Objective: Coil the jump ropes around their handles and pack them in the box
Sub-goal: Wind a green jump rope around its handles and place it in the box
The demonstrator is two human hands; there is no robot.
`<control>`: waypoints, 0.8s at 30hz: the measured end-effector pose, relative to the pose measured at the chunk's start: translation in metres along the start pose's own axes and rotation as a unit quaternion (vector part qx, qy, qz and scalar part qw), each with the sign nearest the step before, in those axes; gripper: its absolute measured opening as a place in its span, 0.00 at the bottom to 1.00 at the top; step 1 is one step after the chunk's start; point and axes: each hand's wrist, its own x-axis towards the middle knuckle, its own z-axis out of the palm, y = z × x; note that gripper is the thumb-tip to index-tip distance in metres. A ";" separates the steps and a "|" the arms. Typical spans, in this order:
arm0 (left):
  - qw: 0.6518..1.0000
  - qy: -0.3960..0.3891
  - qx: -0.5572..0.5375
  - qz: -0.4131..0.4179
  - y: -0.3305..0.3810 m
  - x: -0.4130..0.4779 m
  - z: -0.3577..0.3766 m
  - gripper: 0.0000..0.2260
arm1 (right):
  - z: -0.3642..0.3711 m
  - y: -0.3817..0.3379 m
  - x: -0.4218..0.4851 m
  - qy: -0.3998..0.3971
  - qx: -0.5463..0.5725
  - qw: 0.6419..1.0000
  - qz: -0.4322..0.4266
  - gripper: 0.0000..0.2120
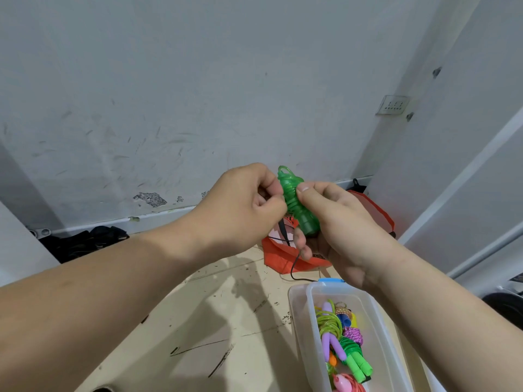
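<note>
A green jump rope (297,205) is held up in front of me, its clear green cord coiled tightly around the green handles. My right hand (336,227) grips the handles from below, thumb pressing the coils. My left hand (249,205) pinches the cord at the bundle's left side. A small loop of cord sticks out at the top. Below right stands a clear plastic box (300,335) with a blue latch, holding several coiled ropes: a purple-handled one (331,343), a bright green-handled one (359,363), and a pink one at the bottom edge.
An orange bag (283,256) lies on the floor behind my hands, with a thin black cable (294,270) trailing from it. Dark cloth (85,241) is piled by the wall at left. A scuffed white wall is ahead, with an outlet (393,105) on the right.
</note>
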 end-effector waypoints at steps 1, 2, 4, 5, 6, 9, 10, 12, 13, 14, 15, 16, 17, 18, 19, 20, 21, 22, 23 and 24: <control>1.000 0.004 -0.024 -0.013 0.001 0.000 0.000 0.03 | 0.000 0.000 0.001 -0.003 0.010 1.000 0.006 0.09; 0.999 0.006 -0.046 -0.022 0.001 -0.001 0.000 0.03 | -0.001 -0.001 0.002 -0.007 0.021 1.000 0.011 0.10; 0.997 0.005 -0.070 -0.029 0.002 -0.001 0.000 0.03 | -0.002 0.000 0.003 -0.012 0.039 0.999 0.015 0.11; 0.997 0.002 -0.069 -0.029 0.001 -0.001 0.001 0.03 | -0.002 0.001 0.003 -0.011 0.042 0.999 0.016 0.12; 0.998 0.001 -0.063 -0.027 0.001 -0.001 0.001 0.02 | -0.002 0.002 0.003 -0.007 0.044 0.999 0.017 0.12; 0.999 0.003 -0.050 -0.021 -0.002 0.000 0.001 0.03 | -0.004 0.005 0.004 0.009 0.046 0.999 0.014 0.13; 0.998 0.004 -0.055 -0.020 -0.002 0.000 0.001 0.03 | -0.005 0.005 0.004 0.015 0.045 0.999 0.011 0.14; 0.997 0.015 -0.067 -0.022 -0.004 0.002 0.001 0.04 | -0.007 0.005 0.004 0.022 0.041 0.999 0.003 0.14; 0.997 0.019 -0.072 -0.030 -0.005 0.002 0.000 0.05 | -0.008 0.005 0.003 0.027 0.035 0.999 -0.001 0.13; 0.996 0.018 -0.081 -0.042 -0.006 0.001 0.001 0.05 | -0.010 0.005 0.003 0.031 0.024 0.999 -0.003 0.13; 0.994 0.012 -0.092 -0.056 -0.006 0.000 0.003 0.04 | -0.011 0.005 0.002 0.034 0.008 0.999 -0.006 0.13; 0.992 0.001 -0.106 -0.072 -0.005 -0.002 0.006 0.05 | -0.012 0.006 0.001 0.036 -0.009 0.999 -0.008 0.14; 0.989 -0.014 -0.118 -0.089 -0.003 -0.005 0.010 0.06 | -0.013 0.007 -0.001 0.036 -0.024 0.999 -0.007 0.15; 0.986 -0.029 -0.129 -0.101 -0.001 -0.007 0.016 0.07 | -0.015 0.008 -0.003 0.035 -0.035 0.999 -0.005 0.16; 0.983 -0.041 -0.143 -0.111 0.001 -0.010 0.022 0.09 | -0.016 0.009 -0.005 0.032 -0.043 0.999 -0.002 0.16; 0.978 -0.048 -0.161 -0.120 0.004 -0.012 0.029 0.10 | -0.019 0.010 -0.008 0.028 -0.050 0.998 0.001 0.17; 0.974 -0.047 -0.179 -0.128 0.006 -0.013 0.036 0.11 | -0.022 0.011 -0.012 0.026 -0.056 0.998 0.005 0.16; 0.971 -0.041 -0.193 -0.137 0.008 -0.014 0.043 0.11 | -0.025 0.011 -0.016 0.024 -0.066 0.997 0.010 0.15; 0.968 -0.034 -0.202 -0.146 0.010 -0.014 0.050 0.12 | -0.031 0.012 -0.019 0.024 -0.079 0.996 0.018 0.15; 0.965 -0.029 -0.209 -0.158 0.012 -0.015 0.058 0.12 | -0.038 0.014 -0.021 0.026 -0.097 0.995 0.028 0.15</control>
